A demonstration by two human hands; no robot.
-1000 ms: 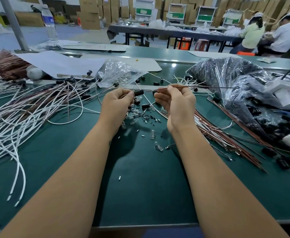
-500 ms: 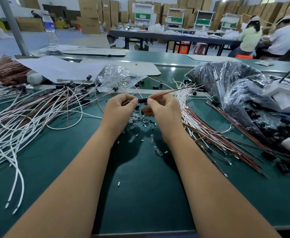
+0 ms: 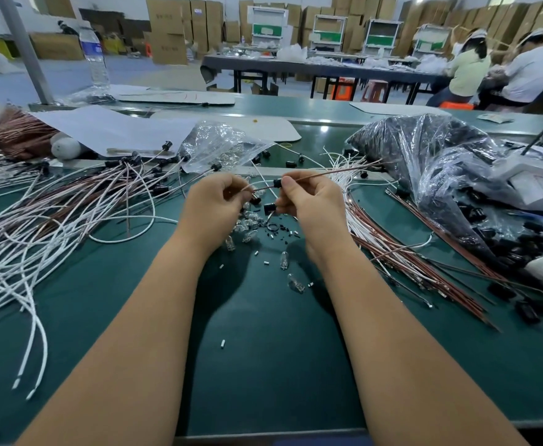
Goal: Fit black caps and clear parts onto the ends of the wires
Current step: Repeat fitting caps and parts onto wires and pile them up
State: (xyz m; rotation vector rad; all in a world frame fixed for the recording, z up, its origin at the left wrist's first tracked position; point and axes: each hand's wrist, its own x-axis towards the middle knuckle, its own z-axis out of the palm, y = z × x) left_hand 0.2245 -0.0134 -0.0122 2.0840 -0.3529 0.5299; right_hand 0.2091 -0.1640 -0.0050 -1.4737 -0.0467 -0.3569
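A thin brown wire runs between both hands above the green table. My right hand pinches a black cap threaded on that wire, and a second black cap sits under its lower fingers. My left hand pinches the wire's left end with curled fingers. Small clear bulbs and tiny black bits lie on the table just below the hands. Two more clear bulbs lie nearer me.
Capped white and brown wires spread across the left. Bare wires lie in a bundle to the right. A bag of black caps sits far right, a clear bag of bulbs behind the hands. Two people work at a far table.
The hands have drawn slightly apart; the black cap now sits further along the wire at my right fingertips, with wire showing between the hands.
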